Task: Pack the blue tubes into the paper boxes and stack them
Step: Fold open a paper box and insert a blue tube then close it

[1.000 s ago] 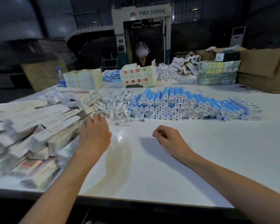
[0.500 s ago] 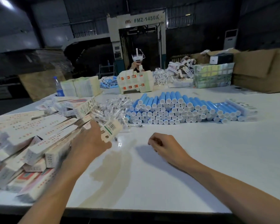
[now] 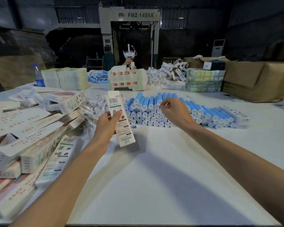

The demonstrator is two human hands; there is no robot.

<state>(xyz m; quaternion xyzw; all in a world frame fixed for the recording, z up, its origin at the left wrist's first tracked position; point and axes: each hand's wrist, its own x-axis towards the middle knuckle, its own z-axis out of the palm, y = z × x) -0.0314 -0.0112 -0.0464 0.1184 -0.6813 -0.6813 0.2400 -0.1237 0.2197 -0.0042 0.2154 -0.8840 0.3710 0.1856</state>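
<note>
We hold one paper box (image 3: 120, 118) in our left hand (image 3: 107, 126), just left of the pile of blue tubes (image 3: 147, 115) and lifted clear of the white surface (image 3: 154, 177). The thumb lies across the printed face and the fingers wrap round behind it, so this hand is closed on the box about midway along its length. The box is long and narrow, and its long axis runs from its near end, low and towards us, up and away to its far end. It leans a little to the left at the top. The barcode sits near that far end, where a flap stands open. Our right hand (image 3: 174, 110) hangs over the near left part of the tube pile with its fingers curled and thumb close to the forefinger. We cannot tell whether it touches or grips a tube. The tubes lie side by side in stacked rows, white caps facing us, long axes running away from us. Left of the tube pile lies a heap of clear packets (image 3: 92, 108), and further left a loose heap of boxes (image 3: 31, 136) lying flat at mixed angles. Beyond the tube pile, across the surface, a person (image 3: 129, 60) wears a white headset.
</note>
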